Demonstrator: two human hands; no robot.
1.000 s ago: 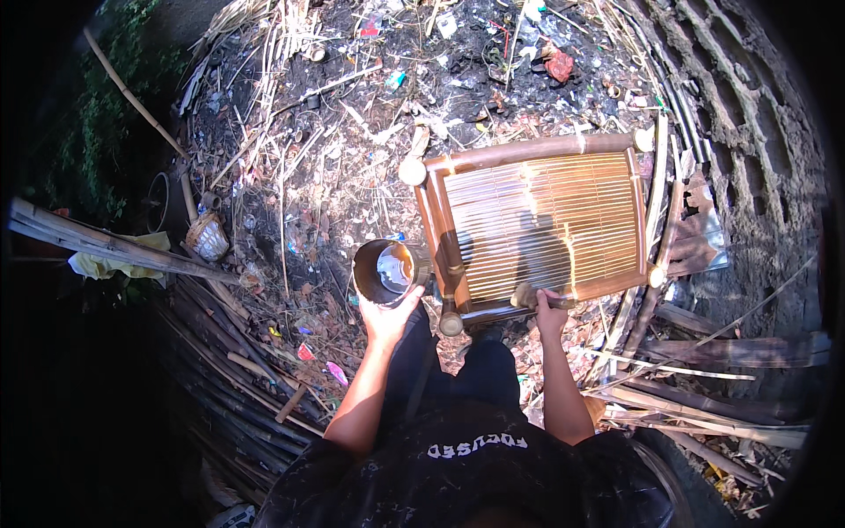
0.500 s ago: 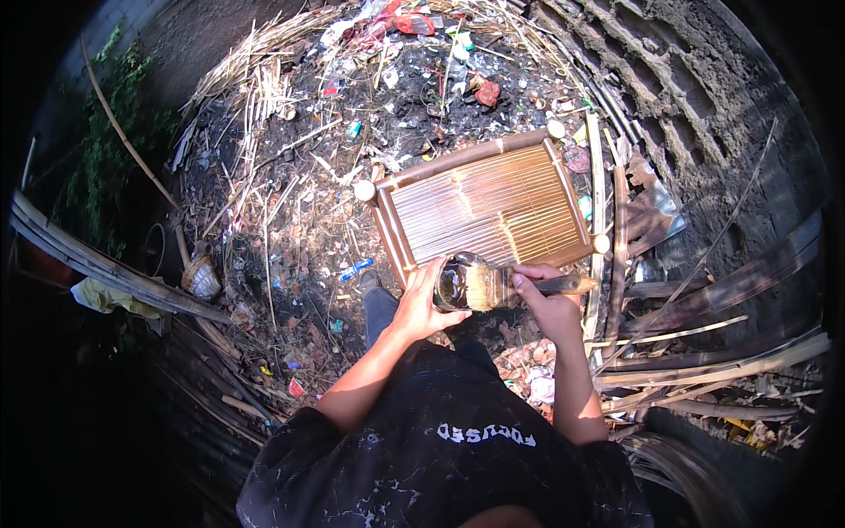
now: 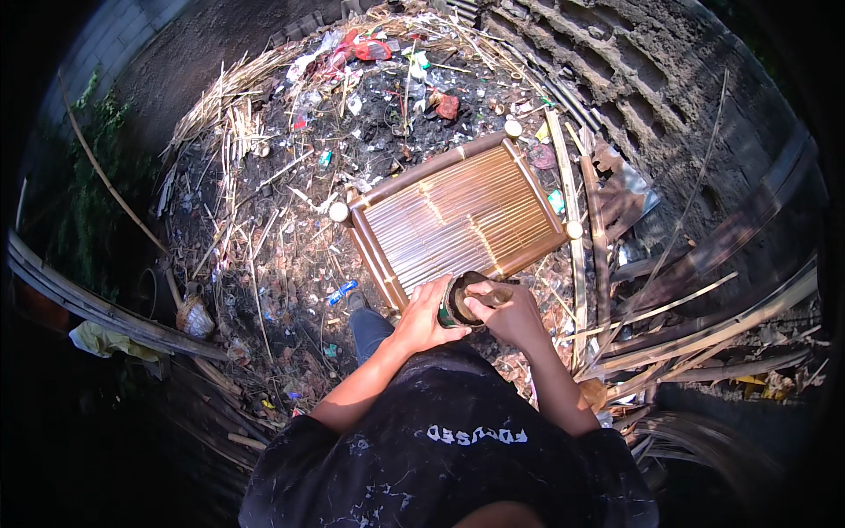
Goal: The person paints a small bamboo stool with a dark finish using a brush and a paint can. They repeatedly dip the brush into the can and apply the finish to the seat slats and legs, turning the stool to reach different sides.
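One dark cylindrical can [image 3: 451,310] in the left hand [image 3: 422,320], one brown wooden-handled brush [image 3: 498,297] in the right hand [image 3: 517,319]

The left hand grasps the can's side, fingers curled around its far edge and thumb along the near one. The right hand grips the brush at the can's mouth, the handle pointing out to the right; the bristles are hidden, so how deep they sit cannot be told. Both hands are close together in front of the black T-shirt [image 3: 422,414]. Just beyond them lies a glossy brown rectangular bamboo panel with slats [image 3: 471,207], tilted, its near edge partly behind the left fingers. A crumpled blue wrapper [image 3: 342,292] lies left of the panel on littered ground [image 3: 290,255].
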